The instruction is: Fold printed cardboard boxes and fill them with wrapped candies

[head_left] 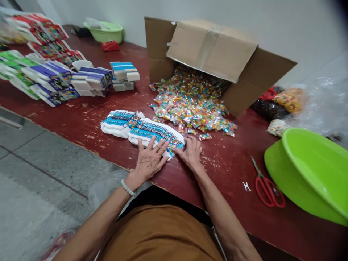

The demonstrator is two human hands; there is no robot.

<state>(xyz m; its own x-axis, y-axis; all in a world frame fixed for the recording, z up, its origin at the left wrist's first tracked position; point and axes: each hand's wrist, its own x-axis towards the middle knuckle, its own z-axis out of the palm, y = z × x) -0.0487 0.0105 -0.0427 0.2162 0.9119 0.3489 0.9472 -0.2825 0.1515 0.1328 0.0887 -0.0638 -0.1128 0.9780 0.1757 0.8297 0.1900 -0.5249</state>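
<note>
A row of flattened blue-and-white printed cartons lies fanned out on the dark red table, the pieces overlapping. Across its near side rests my left hand, palm down with the fingers spread. My right hand is at the row's right end, thumb over the end pieces and fingers curled around the edge. Another fanned bundle of the same blue cartons adjoins on the left. Just beyond the hands, small clear-wrapped candy packets spill from a cardboard box tipped on its side.
Purple cartons, blue cartons and red cartons are stacked at the left. Red-handled scissors and a green basin are on the right. Behind stand another green basin and a red tape dispenser.
</note>
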